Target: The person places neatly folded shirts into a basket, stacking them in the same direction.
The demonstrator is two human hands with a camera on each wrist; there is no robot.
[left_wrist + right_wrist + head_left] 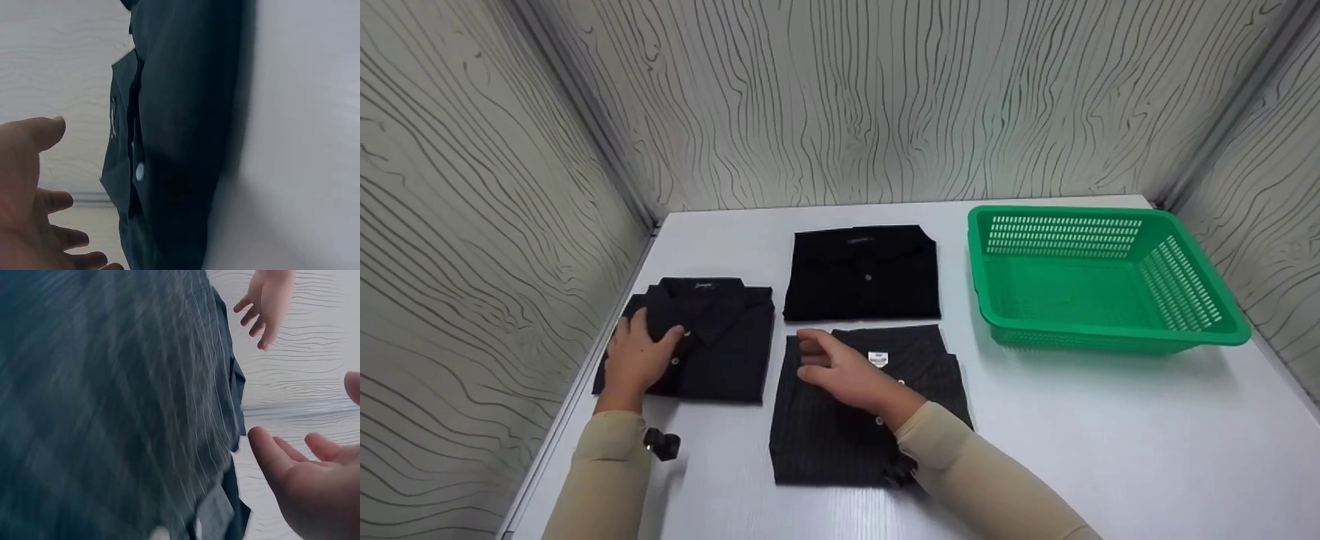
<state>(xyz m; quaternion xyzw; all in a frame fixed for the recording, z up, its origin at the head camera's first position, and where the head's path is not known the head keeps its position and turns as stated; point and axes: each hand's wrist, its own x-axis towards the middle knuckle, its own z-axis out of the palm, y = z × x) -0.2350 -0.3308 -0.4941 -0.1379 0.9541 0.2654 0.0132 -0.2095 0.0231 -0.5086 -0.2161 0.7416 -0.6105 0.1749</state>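
Observation:
On the left lies a folded navy shirt with a collar and pale buttons. My left hand is over its left side, fingers spread. In the left wrist view that hand is apart from the shirt, holding nothing. A folded dark striped shirt with a white label lies front centre. Above it is my right hand, fingers loosely bent. The right wrist view has this hand with nothing in its grasp, beside the striped cloth.
Behind the striped shirt lies a folded black shirt with one button showing. A green plastic basket with slotted walls stands at the right. All of them are on a white table, with wood-grain panels at the back and sides.

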